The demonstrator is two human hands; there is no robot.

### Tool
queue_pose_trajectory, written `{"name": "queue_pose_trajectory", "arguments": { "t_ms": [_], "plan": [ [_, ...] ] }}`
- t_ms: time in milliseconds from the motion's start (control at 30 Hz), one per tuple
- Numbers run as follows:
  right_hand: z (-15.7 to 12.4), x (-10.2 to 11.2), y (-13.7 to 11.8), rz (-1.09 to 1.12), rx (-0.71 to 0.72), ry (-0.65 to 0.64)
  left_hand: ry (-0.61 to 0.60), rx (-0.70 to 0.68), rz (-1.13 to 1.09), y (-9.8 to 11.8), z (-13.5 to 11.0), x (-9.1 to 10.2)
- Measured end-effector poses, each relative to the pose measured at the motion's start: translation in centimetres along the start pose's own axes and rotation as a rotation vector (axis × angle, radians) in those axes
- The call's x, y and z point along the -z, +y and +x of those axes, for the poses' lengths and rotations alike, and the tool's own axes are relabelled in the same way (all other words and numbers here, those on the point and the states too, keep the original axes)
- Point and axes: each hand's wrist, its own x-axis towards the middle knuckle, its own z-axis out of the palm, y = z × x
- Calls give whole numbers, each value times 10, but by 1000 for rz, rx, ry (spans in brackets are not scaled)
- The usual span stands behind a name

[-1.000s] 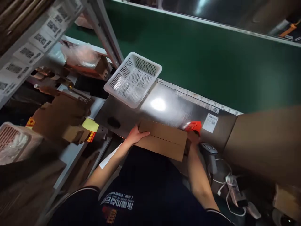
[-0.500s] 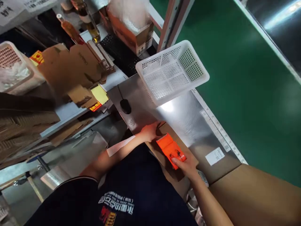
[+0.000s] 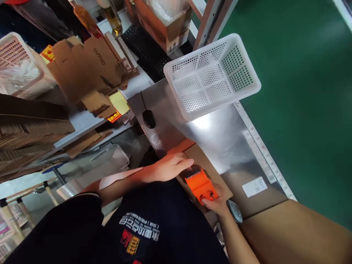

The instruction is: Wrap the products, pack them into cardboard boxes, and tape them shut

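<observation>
My right hand [image 3: 217,203] is closed around an orange tape dispenser [image 3: 200,186] with black markings and a dark edge at its far end. The dispenser is over a flat brown cardboard box [image 3: 205,159], close to my body. My left hand [image 3: 174,167] is at the box's left side, palm down, fingers stretched out together and nothing seen in its grip. Its fingertips point toward the dispenser but stay apart from it. Whether the left palm rests on the cardboard, I cannot tell.
Beyond the box stands a white mesh basket [image 3: 189,112] on the metal table [image 3: 214,143]. A black mouse [image 3: 149,119] lies left, and a large open carton [image 3: 299,234] is at the lower right. Folded cardboard [image 3: 90,69] and a keyboard [image 3: 147,51] occupy the left shelf.
My left hand has drawn back from the box's far left corner toward my body, its fingers now extended. The tape dispenser has tipped and shifted slightly nearer me in my right hand.
</observation>
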Motion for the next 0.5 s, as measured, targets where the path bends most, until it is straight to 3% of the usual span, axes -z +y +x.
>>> {"name": "queue_pose_trajectory", "arguments": {
  "t_ms": [133, 333, 433, 500],
  "plan": [
    [-1, 1, -1, 30, -21, -27, -20, 11, -60, 3, 2, -3],
    [0, 2, -2, 31, -64, -37, -49, 150, -148, -19, 16, -19],
    [0, 4, -10, -22, -209, -47, 37, -8, 69, -24, 18, -19],
    [0, 5, -20, -80, -408, -35, 103, -165, 294, -25, 20, -9]
  ]
}}
